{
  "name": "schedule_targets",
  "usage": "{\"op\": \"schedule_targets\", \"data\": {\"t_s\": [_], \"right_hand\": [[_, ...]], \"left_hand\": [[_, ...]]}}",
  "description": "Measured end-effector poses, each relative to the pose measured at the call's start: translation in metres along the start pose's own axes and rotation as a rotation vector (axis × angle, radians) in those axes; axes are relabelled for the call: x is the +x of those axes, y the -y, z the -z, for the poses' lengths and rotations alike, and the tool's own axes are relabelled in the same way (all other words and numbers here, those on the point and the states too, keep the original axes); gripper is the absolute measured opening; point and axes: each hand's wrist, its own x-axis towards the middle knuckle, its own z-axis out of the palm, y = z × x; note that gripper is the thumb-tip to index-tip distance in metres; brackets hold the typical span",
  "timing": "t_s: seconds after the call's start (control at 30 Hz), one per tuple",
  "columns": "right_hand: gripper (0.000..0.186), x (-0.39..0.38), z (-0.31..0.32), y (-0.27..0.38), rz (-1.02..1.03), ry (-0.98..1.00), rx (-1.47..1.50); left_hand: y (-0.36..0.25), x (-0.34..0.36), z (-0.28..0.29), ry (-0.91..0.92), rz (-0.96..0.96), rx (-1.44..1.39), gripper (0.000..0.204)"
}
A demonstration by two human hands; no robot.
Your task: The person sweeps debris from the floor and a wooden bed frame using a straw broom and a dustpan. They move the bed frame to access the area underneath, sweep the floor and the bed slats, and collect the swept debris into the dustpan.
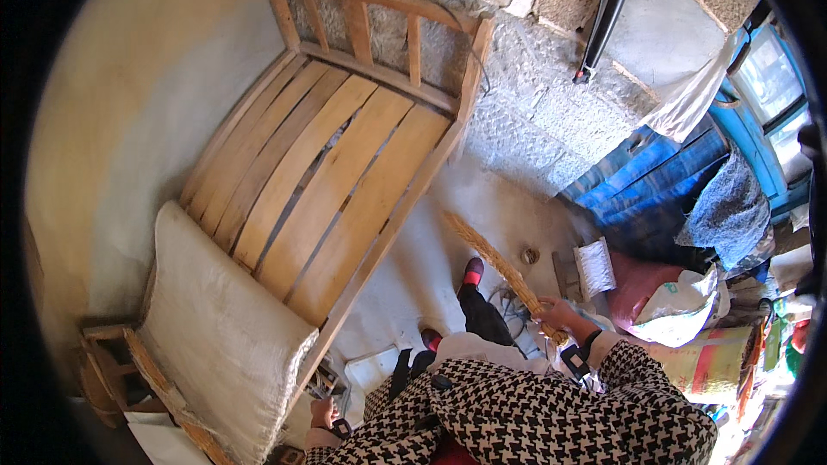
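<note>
My right hand (562, 317) is closed around one end of a long, thin, tan straw bundle (493, 250). It slants up and left over the floor, past my right foot, its far end close to the bed's side rail. My left hand (325, 413) is low beside the wooden bed (345, 185), near the edge of a pale woven mat (215, 314). Its fingers are curled in, and whatever they may hold is hidden. The mat covers the bed's near end, leaving the other slats bare.
Stone and plaster walls (551, 112) stand behind the bed. To the right are blue sheeting (642, 176), a grey-blue cloth (732, 207), a white sack (680, 306) and a blue-framed window (771, 95). A wooden chair-like frame (112, 357) stands at the bed's near left corner.
</note>
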Motion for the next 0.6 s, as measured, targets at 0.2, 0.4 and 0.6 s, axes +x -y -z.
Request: {"op": "schedule_targets", "data": {"t_s": [0.2,0.4,0.6], "right_hand": [[0.062,0.07,0.033,0.01,-0.042,-0.042,0.129],[0.055,0.138,0.086,0.007,0.021,-0.136,0.231],[0.055,0.179,0.164,-0.035,0.284,-0.17,-0.264]], "left_hand": [[-0.116,0.004,-0.036,0.061,-0.254,0.007,0.03],[-0.273,-0.036,-0.104,0.061,-0.283,0.215,0.032],[-0.395,-0.087,-0.187,0.09,-0.535,0.314,0.034]]}}
